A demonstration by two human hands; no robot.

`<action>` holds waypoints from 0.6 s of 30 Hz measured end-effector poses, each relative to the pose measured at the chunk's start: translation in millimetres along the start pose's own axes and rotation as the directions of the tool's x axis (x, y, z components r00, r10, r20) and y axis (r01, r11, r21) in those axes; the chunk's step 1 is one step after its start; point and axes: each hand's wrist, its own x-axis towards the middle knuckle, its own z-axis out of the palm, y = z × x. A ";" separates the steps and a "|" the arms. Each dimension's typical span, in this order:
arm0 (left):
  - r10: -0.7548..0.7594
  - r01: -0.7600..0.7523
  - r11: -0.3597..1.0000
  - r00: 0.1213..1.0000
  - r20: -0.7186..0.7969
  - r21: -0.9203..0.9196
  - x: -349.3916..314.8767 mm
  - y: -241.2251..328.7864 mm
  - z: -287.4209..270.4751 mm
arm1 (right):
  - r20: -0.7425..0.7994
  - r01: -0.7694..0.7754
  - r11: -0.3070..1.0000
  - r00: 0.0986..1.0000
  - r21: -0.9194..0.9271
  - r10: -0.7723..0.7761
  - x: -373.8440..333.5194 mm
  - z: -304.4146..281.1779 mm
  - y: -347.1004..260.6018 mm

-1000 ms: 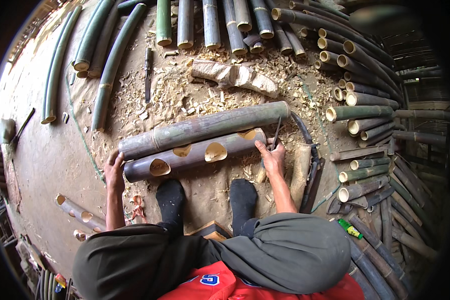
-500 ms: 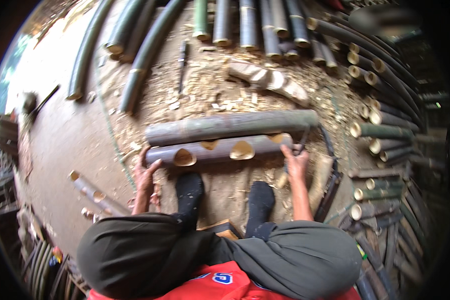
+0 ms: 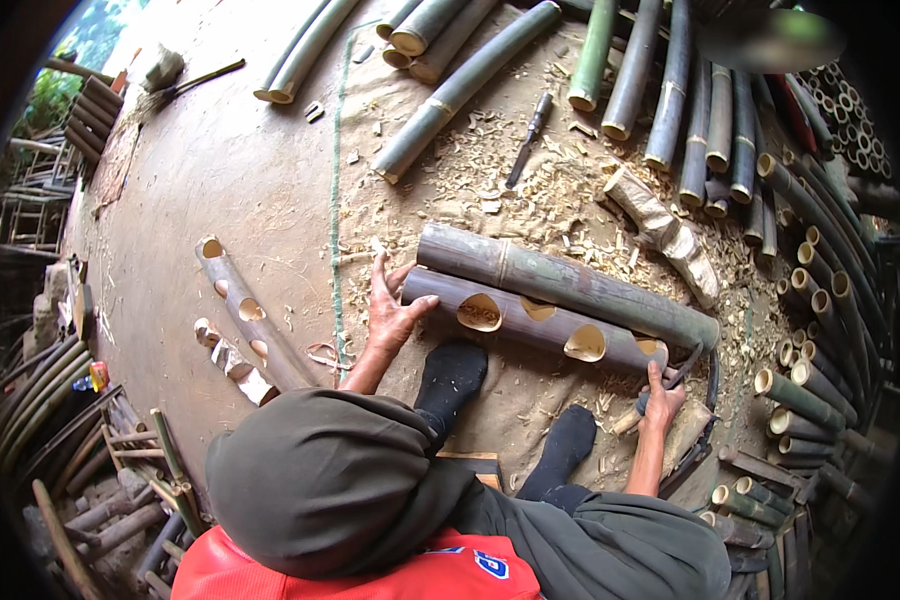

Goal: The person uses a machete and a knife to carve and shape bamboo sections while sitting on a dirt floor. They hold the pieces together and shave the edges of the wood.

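Okay, holed bamboo [image 3: 532,331] spans between my hands, axis angling nearer rightward; left hand [image 3: 392,316] spread at one end, right hand [image 3: 662,404] thumbing the other, grip unclear.

Right hand [image 3: 662,402] partly hides dark tool [image 3: 687,362]; type unclear. Left knee [image 3: 305,450] covers near end of leftmost holed tube [image 3: 228,272]. Green pole [image 3: 594,55] cut off by top edge. Upper-right oval [image 3: 770,42] blurred, unidentifiable.

Dark, holed bamboo tube [image 3: 528,328], aslant
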 end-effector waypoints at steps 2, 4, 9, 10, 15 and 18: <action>0.310 -0.307 0.859 0.949 0.062 0.409 2.7 31.9 11.7 | -0.012 0.005 1.000 1.000 0.011 -0.005 0.8 -7.5 0.0; 0.449 -0.556 0.648 0.831 0.328 0.520 4.8 65.0 30.4 | -0.004 -0.027 1.000 1.000 0.004 0.027 -1.2 -4.8 -2.2; 0.257 -0.761 0.421 0.622 0.740 0.494 16.3 63.2 113.7 | -0.017 -0.077 0.997 0.997 0.014 0.077 6.7 -5.2 2.2; 0.260 -0.763 0.404 0.625 0.736 0.505 14.6 62.4 119.2 | -0.036 -0.034 0.998 0.999 -0.043 0.033 7.4 -8.9 7.6; 0.358 -0.739 0.380 0.672 0.648 0.557 12.3 35.7 122.1 | -0.112 0.096 0.995 0.989 -0.028 -0.099 -16.6 10.6 -24.3; 0.341 -0.742 0.338 0.670 0.660 0.578 13.4 31.0 122.5 | -0.137 0.178 0.979 0.977 0.098 -0.164 -26.5 14.1 -43.0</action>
